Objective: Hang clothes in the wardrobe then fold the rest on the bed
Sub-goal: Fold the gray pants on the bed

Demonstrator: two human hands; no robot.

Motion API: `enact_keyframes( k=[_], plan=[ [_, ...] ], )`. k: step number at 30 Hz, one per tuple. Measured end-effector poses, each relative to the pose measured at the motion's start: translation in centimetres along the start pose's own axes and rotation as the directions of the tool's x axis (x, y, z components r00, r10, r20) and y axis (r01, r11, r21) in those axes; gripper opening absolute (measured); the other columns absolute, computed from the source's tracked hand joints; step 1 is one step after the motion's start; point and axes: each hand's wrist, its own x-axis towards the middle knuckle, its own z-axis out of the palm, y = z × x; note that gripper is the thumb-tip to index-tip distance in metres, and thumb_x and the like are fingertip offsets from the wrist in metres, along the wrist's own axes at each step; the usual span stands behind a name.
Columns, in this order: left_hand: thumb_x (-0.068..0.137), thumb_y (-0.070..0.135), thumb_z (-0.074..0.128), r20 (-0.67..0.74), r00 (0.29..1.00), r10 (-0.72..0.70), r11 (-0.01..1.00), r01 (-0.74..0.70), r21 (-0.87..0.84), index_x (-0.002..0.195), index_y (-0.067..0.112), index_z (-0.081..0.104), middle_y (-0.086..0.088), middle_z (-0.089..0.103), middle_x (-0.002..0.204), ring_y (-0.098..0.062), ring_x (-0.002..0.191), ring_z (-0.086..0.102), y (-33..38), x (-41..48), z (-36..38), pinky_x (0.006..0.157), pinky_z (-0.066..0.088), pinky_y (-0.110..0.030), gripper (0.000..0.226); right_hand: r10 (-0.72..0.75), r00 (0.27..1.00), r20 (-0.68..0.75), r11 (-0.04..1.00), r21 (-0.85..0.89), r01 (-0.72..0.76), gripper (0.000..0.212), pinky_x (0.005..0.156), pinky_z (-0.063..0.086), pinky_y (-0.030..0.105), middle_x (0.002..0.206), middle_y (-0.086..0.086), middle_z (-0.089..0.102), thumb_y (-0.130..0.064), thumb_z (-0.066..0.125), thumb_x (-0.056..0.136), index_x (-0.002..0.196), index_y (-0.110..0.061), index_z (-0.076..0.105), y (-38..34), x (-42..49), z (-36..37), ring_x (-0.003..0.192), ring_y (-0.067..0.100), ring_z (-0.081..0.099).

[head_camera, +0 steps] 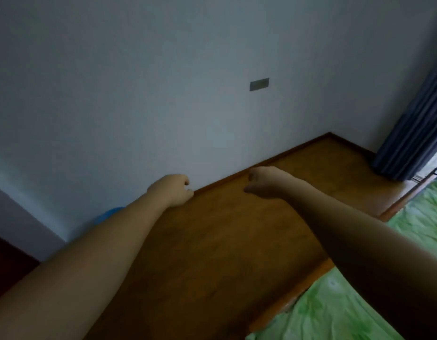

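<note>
Nearest, at the lower right, lies the bed (335,312), covered by a rumpled, pale-green sheet with a faint mottled print. A narrow wooden bed frame (287,296) edges it, running diagonally up toward the right. The right forearm crosses above the sheet. Both bare forearms reach forward from the bottom corners, nearly straight, over a smooth brown wooden floor (212,241) with a dull sheen.

At the lower left edge sits a dark reddish-brown panel (6,261); what it belongs to cannot be told.

The left hand (172,190) is knuckles-up with its fingers curled in, clenched on nothing. The right hand (264,181) is close beside it but apart, wrist bent a little, fingers folded under and the thumb poking left; it too grasps nothing.

Behind the left forearm a rounded, bright blue object (107,215) shows against the base of the wall, mostly hidden by the arm.

A brown wooden skirting (274,160) lines the foot of the plain, matt white wall (139,94), which carries a small grey rectangular plate (259,84). At the far right hangs a dark blue pleated curtain (413,133), reaching the floor near the room's corner.
</note>
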Motion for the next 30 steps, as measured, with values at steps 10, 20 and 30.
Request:
enact_keyframes(
  k=[10,20,30],
  plan=[
    [0.096,0.044,0.052,0.073,0.971,0.227,0.973,-0.23,0.029,0.145,0.02,0.047,-0.008,0.05,0.145,-0.026,0.127,0.052,-5.3,20.9,-3.1,0.104,0.046,-0.044,0.055,0.277,0.957,-0.084,0.961,0.043,-0.274,0.051,0.073,0.053,0.033,0.119,0.005,0.061,-0.045,0.063,0.093,0.136,-0.019,0.055,-0.4,15.6,-1.0,0.102,0.024,0.062],
    [0.096,0.044,0.052,0.158,0.893,0.422,0.898,-0.436,0.067,0.145,0.019,0.048,-0.008,0.053,0.143,-0.024,0.124,0.054,-3.6,37.1,-6.3,0.1,0.048,-0.041,0.054,0.5,0.856,-0.135,0.866,0.108,-0.489,0.047,0.078,0.057,0.034,0.112,-0.001,0.062,-0.049,0.064,0.09,0.13,-0.024,0.058,2.3,24.7,-1.5,0.099,0.021,0.063],
    [0.096,0.047,0.05,0.196,0.694,0.693,0.69,-0.717,0.099,0.143,0.022,0.05,-0.006,0.056,0.14,-0.024,0.121,0.056,17.0,49.6,-5.5,0.099,0.05,-0.043,0.053,0.691,0.69,-0.216,0.723,0.198,-0.662,0.024,0.049,0.035,0.022,0.081,-0.012,0.05,-0.051,0.065,0.089,0.104,-0.033,0.056,18.8,26.8,-6.4,0.068,0.005,0.048]
  ],
)
